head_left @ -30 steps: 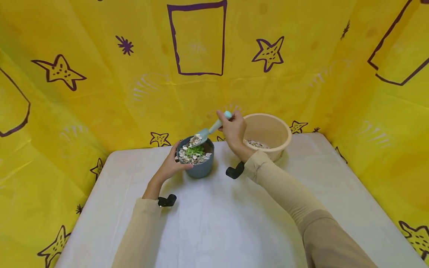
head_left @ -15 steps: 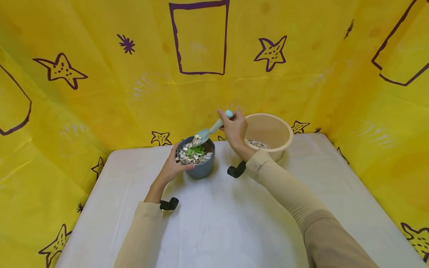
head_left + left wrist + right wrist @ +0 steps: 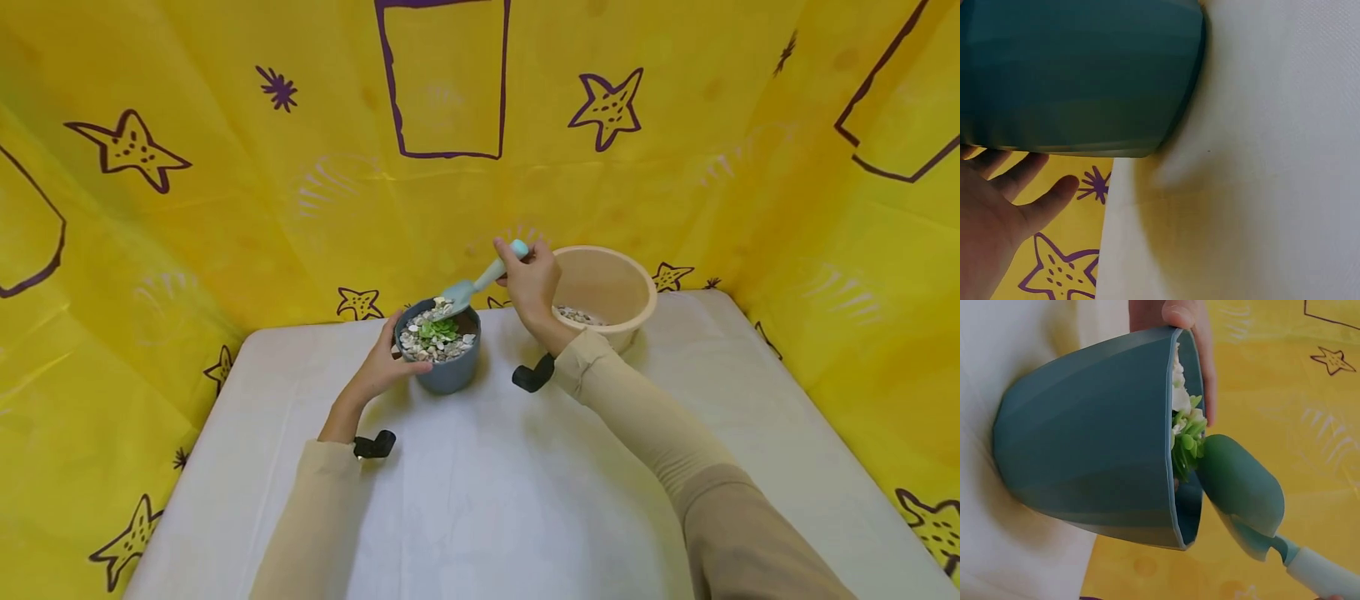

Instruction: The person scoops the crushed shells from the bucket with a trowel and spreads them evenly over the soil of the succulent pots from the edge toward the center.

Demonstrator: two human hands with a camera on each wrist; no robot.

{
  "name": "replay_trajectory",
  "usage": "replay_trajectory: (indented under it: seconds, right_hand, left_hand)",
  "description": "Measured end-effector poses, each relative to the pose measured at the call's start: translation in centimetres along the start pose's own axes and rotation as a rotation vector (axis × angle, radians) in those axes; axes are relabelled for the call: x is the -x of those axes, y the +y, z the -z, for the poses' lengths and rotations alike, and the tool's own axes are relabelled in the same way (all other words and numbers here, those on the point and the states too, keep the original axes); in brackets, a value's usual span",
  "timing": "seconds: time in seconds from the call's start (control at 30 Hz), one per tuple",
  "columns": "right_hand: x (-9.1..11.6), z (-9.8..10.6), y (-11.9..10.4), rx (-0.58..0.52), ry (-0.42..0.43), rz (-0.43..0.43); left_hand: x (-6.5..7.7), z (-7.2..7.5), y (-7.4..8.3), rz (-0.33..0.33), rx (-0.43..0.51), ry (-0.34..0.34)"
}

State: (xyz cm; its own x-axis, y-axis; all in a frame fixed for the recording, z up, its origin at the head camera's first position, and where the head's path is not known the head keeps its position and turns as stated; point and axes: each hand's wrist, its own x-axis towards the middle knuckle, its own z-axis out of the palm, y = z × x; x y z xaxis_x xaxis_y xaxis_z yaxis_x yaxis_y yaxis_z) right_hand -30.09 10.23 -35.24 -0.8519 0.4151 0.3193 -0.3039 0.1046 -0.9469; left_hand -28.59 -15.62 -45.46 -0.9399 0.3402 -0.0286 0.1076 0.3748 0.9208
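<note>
A blue-grey flowerpot (image 3: 448, 379) stands upright at the back of the table, holding a green succulent (image 3: 438, 331) among pale pebbles (image 3: 420, 343). My left hand (image 3: 382, 364) grips the pot from the left, thumb at the near rim and fingers around the far side. Its fingers also show against the pot wall in the left wrist view. My right hand (image 3: 534, 285) holds a light-blue trowel (image 3: 1244, 481) by its handle. The blade slants down over the pot's far rim, with some pebbles at its tip, close above the succulent.
A beige round tub (image 3: 641, 312) with some pebbles in the bottom stands right of the pot, behind my right wrist. A white cloth covers the table (image 3: 465, 500). Yellow patterned sheets (image 3: 450, 208) rise behind and at both sides.
The heap of pebbles on the trowel blade has shrunk, and the trowel has shifted slightly right. My left hand stays on the pot.
</note>
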Motion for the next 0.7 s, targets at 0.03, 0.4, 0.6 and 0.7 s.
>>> replay_trajectory:
  seconds: [0.03,0.4,0.6,0.7]
  right_hand:
    - [0.0,0.0,-0.1,0.001,-0.001,0.002]
    - [-0.1,0.2,0.0,0.002,0.005,0.001]
    - [0.1,-0.2,-0.4,0.004,0.002,0.049]
    - [0.2,-0.4,-0.6,0.013,-0.021,0.090]
  left_hand:
    - [0.0,0.0,0.1,-0.001,0.006,-0.004]
    - [1.8,-0.8,3.0,0.051,0.032,0.037]
    - [1.0,-1.0,1.1,0.065,0.034,0.084]
    - [0.7,-1.1,0.1,0.062,0.023,0.102]
